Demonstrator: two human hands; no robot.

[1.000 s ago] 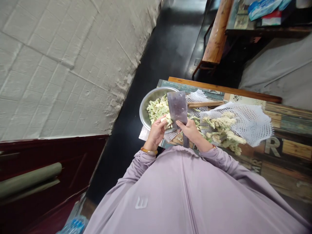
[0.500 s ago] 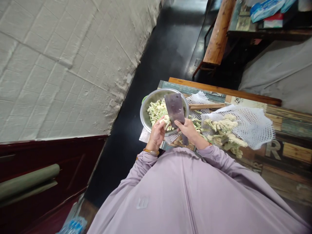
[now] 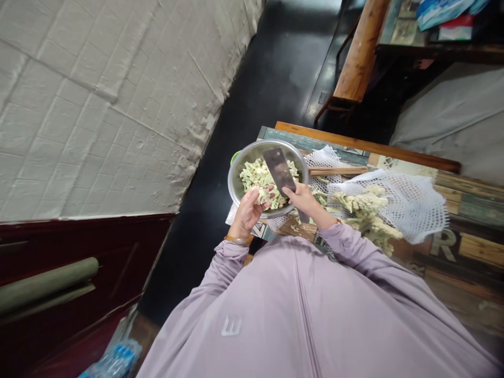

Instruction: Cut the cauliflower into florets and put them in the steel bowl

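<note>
Bowl (image 3: 236,184) sits at the left end of the table (image 3: 480,249), its left rim out at or past the table edge; can't tell if it overhangs. Dark floor (image 3: 279,79) drops away on that side, running as a strip between the table and the pale wall (image 3: 98,115), so the wall is well apart from both hands. Far table edge has a long wooden bench (image 3: 366,145) along it. Near edge is tight: jacket (image 3: 271,294) right up against the table, both forearms coming in over that edge. Right side is the busy one: bundle of thin sticks (image 3: 338,171) just right of the bowl, then white netting (image 3: 413,202) and large cauliflower chunks (image 3: 364,202) lying partly on it, near the right forearm. Room over the bowl itself is shared by both hands. Left hand (image 3: 248,209) is over the bowl's near-left rim, palm turned up, fingers curled around a cauliflower piece (image 3: 262,195). Right hand (image 3: 304,199) is over the near-right rim, wrapped on the cleaver (image 3: 279,167), handle pointing back at the jacket, blade slanting up and left across the bowl. Held piece is just left of the blade's lower end; contact can't be told. Cut florets (image 3: 252,173) fill the bowl's bottom behind and beneath it.
</note>
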